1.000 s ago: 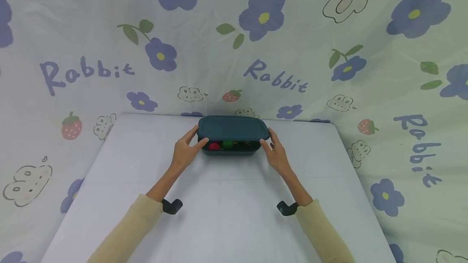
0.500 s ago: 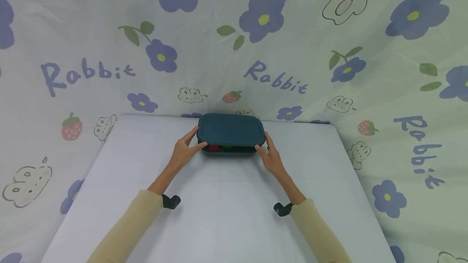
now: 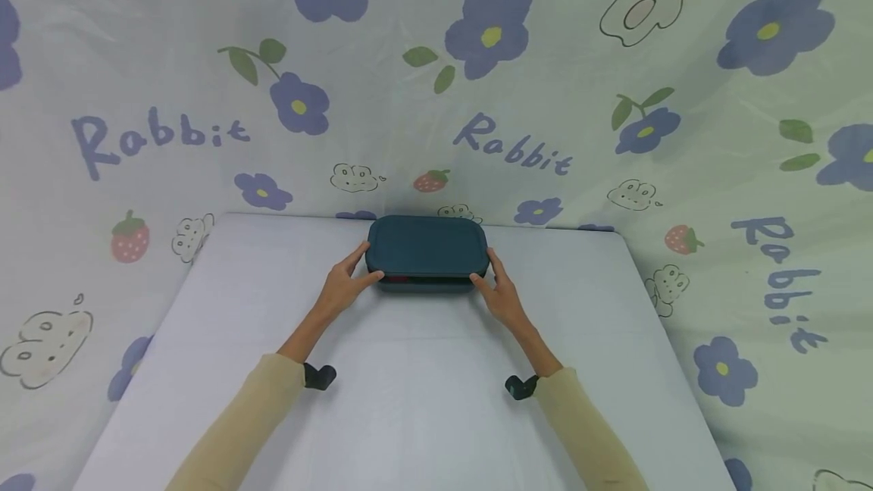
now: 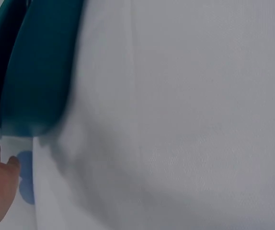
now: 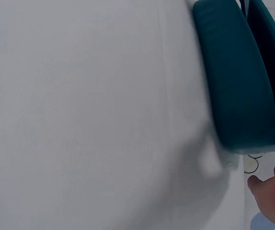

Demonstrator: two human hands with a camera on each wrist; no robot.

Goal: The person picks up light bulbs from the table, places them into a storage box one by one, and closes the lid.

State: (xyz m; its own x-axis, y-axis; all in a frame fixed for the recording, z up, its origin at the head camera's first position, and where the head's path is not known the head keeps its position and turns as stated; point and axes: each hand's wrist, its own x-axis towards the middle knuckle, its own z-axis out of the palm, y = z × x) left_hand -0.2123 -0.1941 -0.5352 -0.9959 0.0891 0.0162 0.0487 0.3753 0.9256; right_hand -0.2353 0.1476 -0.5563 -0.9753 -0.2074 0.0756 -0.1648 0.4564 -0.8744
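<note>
A dark teal lid (image 3: 428, 247) lies tilted over a matching rectangular box (image 3: 426, 287) at the far edge of the table. My left hand (image 3: 342, 284) grips the lid's left end, thumb at the front corner and fingers along the side. At the opposite end, my right hand (image 3: 502, 296) holds the lid the same way. Through the narrow front gap a bit of a red item (image 3: 398, 279) shows; the other contents are hidden. Both wrist views show the box wall (image 4: 37, 81) (image 5: 238, 81) with a dark gap under the lid.
The box stands on a white-covered table (image 3: 423, 400), close to its back edge. Behind it hangs a pale curtain (image 3: 382, 97) printed with flowers, rabbits and lettering. Black wrist cameras (image 3: 320, 376) (image 3: 521, 387) jut inward from both sleeves.
The lid has come down and shifted left over the box, its front gap narrowing so the red and green contents are mostly covered. My right hand has moved left and down with it.
</note>
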